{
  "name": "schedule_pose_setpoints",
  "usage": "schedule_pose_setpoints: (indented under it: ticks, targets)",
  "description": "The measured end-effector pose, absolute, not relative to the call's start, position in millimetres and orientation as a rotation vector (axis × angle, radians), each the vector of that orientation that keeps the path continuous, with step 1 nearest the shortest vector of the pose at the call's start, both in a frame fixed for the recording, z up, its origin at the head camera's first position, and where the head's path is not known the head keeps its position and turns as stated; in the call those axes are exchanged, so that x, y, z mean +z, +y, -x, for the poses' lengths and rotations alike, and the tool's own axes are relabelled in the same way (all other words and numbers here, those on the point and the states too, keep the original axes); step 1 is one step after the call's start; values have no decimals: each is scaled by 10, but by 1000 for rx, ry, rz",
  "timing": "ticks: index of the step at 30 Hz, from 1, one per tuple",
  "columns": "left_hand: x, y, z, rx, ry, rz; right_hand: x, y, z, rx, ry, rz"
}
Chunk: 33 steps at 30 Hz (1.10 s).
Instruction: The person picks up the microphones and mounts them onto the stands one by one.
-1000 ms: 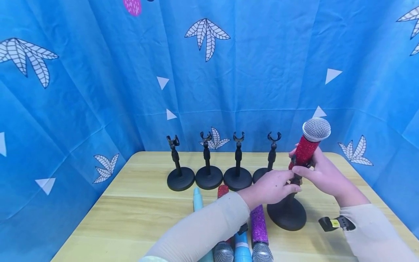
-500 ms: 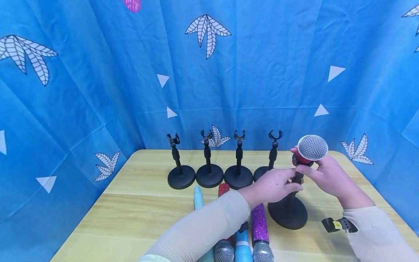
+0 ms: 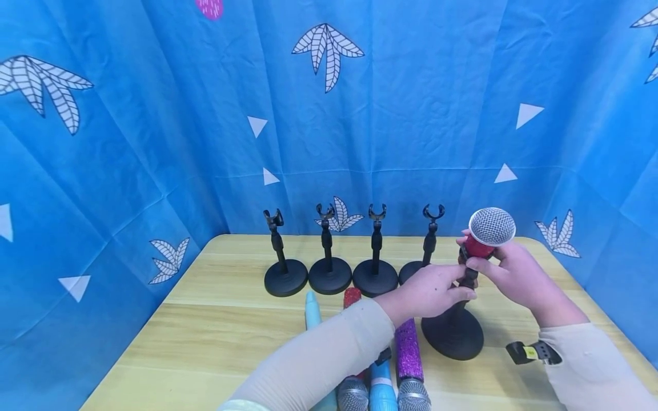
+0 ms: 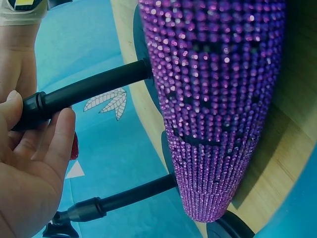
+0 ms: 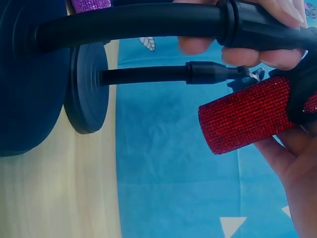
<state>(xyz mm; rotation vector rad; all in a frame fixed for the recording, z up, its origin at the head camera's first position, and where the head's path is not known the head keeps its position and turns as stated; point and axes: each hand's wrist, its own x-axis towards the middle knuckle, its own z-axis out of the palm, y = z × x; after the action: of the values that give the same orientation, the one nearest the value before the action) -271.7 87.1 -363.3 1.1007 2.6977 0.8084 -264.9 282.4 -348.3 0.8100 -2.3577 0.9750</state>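
Observation:
A red glittery microphone [image 3: 480, 246] with a silver mesh head sits in the clip of the nearest black stand [image 3: 452, 334], at the right of the table. My right hand [image 3: 514, 279] holds the microphone at the clip, thumb toward me. Just below, my left hand [image 3: 432, 290] grips the upper part of the stand's post. In the right wrist view the microphone's red tail [image 5: 242, 116] sticks out below the black clip [image 5: 303, 89]. The left wrist view shows fingers wrapped about the post [image 4: 89, 89], with a purple studded microphone [image 4: 213, 109] close in front.
Several black stands with unfilled clips, one a stand [image 3: 375, 274], line the table's back. Near my left forearm lie the purple microphone, a light-blue one [image 3: 381, 388], a red one [image 3: 352, 394] and a pale turquoise one [image 3: 312, 311]. A blue curtain [image 3: 437, 85] encloses the table.
The red microphone's head has tipped toward me and sunk lower from a second ago, then risen very slightly. Both hands keep nearly the same place on stand and microphone.

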Motion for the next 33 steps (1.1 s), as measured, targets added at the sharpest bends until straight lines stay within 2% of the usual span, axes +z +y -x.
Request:
schedule_pose_setpoints:
  ticks: [12, 21, 33]
  targets:
    - [-3633, 875, 2735, 800, 2698, -1104, -3457, 2815, 2664, 980, -2315, -904]
    - [-3655, 846, 2738, 784, 2701, -1141, -3482, 2798, 2724, 1215, -2310, -1022]
    - [-3627, 862, 2728, 727, 2743, -1120, -3527, 2742, 2753, 1164, -2238, -983]
